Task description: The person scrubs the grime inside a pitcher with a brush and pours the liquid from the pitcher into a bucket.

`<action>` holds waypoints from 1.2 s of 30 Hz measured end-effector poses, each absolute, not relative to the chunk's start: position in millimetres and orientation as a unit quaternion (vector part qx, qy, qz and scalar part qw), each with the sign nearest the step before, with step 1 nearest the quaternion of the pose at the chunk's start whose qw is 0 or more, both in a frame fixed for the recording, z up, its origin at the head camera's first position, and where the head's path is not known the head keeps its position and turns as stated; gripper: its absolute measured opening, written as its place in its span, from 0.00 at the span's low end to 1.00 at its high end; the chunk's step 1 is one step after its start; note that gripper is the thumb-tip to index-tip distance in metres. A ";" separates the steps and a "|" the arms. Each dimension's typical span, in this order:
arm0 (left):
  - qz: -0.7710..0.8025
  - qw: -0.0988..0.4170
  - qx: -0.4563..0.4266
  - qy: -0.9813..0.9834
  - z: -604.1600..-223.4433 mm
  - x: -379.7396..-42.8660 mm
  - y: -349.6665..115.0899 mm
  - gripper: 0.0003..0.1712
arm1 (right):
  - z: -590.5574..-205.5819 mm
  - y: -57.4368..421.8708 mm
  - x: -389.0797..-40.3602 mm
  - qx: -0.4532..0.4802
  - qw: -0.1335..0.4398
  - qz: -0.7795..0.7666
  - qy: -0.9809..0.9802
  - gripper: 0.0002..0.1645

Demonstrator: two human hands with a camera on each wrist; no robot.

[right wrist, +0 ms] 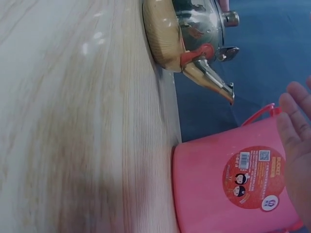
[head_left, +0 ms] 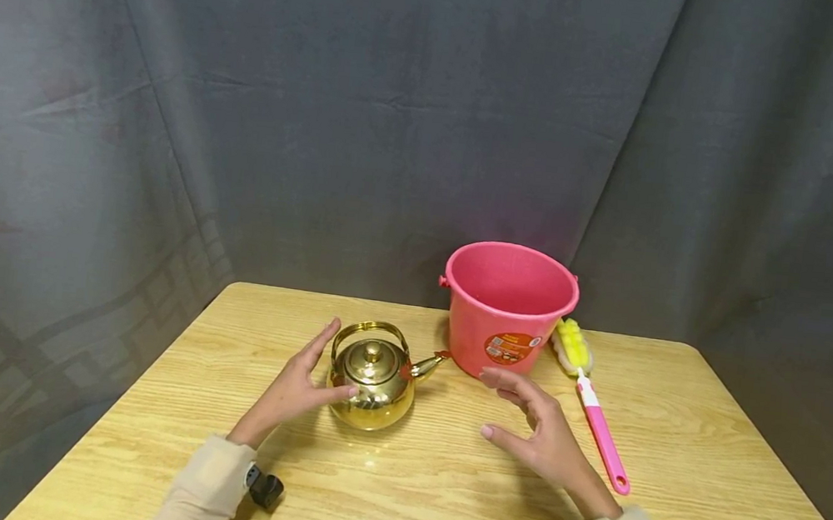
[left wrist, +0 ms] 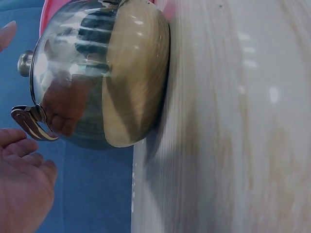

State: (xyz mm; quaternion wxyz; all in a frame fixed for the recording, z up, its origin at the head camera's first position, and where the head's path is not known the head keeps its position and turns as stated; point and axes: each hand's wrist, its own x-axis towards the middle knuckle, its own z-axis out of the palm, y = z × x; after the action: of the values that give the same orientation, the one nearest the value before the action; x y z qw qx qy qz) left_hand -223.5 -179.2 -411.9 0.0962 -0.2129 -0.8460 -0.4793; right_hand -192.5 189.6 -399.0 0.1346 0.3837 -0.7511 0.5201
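A shiny gold teapot [head_left: 370,389] stands upright on the wooden table, lid on, its spout pointing right and its arched handle raised. My left hand [head_left: 301,385] is at the teapot's left side, thumb and fingers spread apart, the thumb overlapping the pot's body in the head view. In the left wrist view the fingers [left wrist: 19,145] are close to the handle's base. My right hand [head_left: 539,427] hovers over the table in front of the pink bucket [head_left: 484,342], fingers loosely bent, holding nothing. The bucket stands upright, just beyond the teapot's spout [right wrist: 209,77].
Right of the bucket lies a brush [head_left: 601,433] with a pink handle and a yellow-and-white sponge head, which leans by the bucket's base. A grey curtain [head_left: 398,141] hangs behind the table [head_left: 393,501]. The bucket bears a round red label [right wrist: 252,177].
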 end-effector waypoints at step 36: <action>-0.488 0.095 -0.226 -0.838 -417.8 -224.5 -170.0 0.67 | -407.1 165.9 -188.9 0.367 0.095 0.527 -0.761 0.34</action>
State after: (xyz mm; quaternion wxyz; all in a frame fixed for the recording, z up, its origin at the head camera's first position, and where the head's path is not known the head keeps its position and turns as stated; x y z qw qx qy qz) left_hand -224.5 -170.0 -417.8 0.0946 -0.2257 -0.8379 -0.4879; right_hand -188.9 165.9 -407.1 0.0952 0.3669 -0.7608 0.5268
